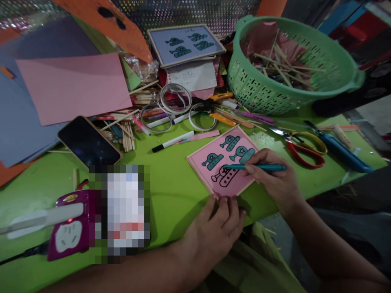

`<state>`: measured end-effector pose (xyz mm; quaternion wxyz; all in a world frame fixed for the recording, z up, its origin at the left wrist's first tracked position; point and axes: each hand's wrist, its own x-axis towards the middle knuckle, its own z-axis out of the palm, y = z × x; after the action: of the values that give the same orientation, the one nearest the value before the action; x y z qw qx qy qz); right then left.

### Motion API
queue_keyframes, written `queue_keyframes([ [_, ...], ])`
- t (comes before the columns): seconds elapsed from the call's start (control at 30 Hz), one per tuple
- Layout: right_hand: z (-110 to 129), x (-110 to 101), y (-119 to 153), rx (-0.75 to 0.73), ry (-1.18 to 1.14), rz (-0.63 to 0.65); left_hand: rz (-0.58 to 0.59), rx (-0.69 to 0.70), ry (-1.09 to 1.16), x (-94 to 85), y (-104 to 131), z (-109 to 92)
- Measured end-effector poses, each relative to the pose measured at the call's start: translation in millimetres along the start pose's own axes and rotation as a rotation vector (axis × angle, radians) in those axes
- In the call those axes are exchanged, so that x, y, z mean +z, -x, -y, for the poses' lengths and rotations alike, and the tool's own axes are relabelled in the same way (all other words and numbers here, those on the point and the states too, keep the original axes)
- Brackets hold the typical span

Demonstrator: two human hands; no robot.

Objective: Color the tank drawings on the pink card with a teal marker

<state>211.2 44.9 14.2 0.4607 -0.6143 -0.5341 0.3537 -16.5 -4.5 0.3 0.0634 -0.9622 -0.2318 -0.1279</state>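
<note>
A pink card (222, 142) with a thin wooden stick border lies at an angle on the green table. Several tank drawings outlined in black are on it; three are filled in teal, and the nearest one is mostly pink inside. My right hand (273, 179) pinches a teal marker (269, 167), its tip touching the top of that nearest tank. Against the card's near edge rests my left hand (218, 221), palm down, fingers slightly bent and apart, fingertips on the border.
Behind the card are a black-capped marker (173, 141), tape rolls (175, 99) and a framed blue card (187, 44). To the right are a green basket (275, 95) of sticks, scissors (305, 154) and a blue cutter (345, 152). A phone (90, 142) and purple power strip (71, 224) lie left.
</note>
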Motion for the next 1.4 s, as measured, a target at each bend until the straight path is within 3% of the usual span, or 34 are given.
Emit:
queue_keyframes([
  [0.93,7.4,0.7,-0.2,0.008,0.019,0.078,-0.016,0.001,0.017,1.9,1.9,-0.7],
  [1.4,6.1,1.6,0.1,-0.002,0.039,-0.005,0.024,0.018,-0.019,0.5,1.2,-0.2],
])
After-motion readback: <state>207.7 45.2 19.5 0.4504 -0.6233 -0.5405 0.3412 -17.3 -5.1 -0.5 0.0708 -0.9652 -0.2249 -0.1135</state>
